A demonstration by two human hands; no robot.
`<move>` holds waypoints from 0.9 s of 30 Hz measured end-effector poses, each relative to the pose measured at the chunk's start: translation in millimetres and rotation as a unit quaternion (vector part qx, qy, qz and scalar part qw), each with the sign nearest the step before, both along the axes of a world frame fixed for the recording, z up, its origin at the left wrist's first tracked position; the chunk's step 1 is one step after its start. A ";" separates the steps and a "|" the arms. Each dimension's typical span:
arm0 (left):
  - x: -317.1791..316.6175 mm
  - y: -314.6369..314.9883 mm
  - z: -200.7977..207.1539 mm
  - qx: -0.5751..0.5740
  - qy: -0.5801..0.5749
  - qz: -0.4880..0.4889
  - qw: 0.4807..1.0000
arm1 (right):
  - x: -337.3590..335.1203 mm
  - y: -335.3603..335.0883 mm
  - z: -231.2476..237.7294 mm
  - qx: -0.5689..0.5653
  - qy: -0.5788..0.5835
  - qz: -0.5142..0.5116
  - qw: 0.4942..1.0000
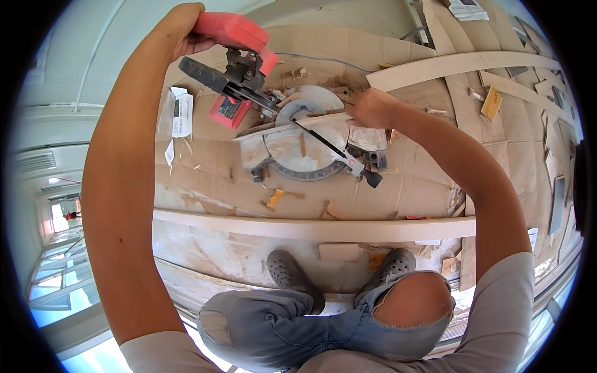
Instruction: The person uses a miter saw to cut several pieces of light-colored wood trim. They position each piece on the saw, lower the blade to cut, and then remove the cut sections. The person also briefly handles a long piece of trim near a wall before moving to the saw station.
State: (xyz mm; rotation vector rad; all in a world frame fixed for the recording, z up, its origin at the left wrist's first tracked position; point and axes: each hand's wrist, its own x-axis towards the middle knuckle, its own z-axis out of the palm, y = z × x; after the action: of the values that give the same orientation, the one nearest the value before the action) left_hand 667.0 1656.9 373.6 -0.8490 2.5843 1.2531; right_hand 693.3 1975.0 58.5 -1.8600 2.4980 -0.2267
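A miter saw with a red head (233, 31) and a round metal table (305, 152) stands on cardboard in front of me. My left hand (188, 31) is closed round the raised red part of the saw at the upper left; the housing hides some of its fingers. At the saw's fence, my right hand (373, 107) has its fingers closed on the right end of a narrow wooden strip (329, 120), which lies across the saw table. The black slanting arm passes over the strip, left of my right hand. A small wood offcut (303, 146) rests on the saw table.
A long pale board (311, 227) lies crosswise between the saw and my feet. Another long board (460, 65) reaches to the upper right. Cardboard sheets (429, 161) cover the floor, with wood scraps scattered about. A grey cable (329, 59) runs behind the saw.
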 end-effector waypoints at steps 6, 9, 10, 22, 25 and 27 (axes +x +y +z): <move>68.8 -20.1 14.0 -0.176 0.282 -0.029 0.943 | 4.3 7.9 7.5 0.031 -0.001 -0.030 0.999; 132.5 -37.0 -51.8 -0.105 0.442 0.096 0.886 | 3.4 18.3 9.4 0.048 0.000 -0.046 0.998; 160.8 -38.8 -86.5 -0.078 0.434 0.114 0.890 | 4.4 14.9 11.5 0.045 0.000 -0.049 0.998; 232.6 71.2 -338.3 -0.204 0.179 -0.093 0.958 | 10.9 7.7 15.2 0.078 -0.025 -0.101 0.992; 235.5 61.3 -349.4 -0.167 0.145 -0.113 0.969 | 13.4 -1.1 14.7 0.058 -0.029 -0.097 0.993; 243.1 63.8 -354.6 -0.102 0.128 -0.182 0.970 | 14.0 1.9 14.9 0.067 -0.032 -0.104 0.992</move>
State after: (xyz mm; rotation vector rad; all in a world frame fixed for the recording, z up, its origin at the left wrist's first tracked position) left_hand 910.1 1720.7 19.0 -0.2230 2.9308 1.0599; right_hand 707.4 1976.9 73.5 -1.5219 2.5916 -0.1165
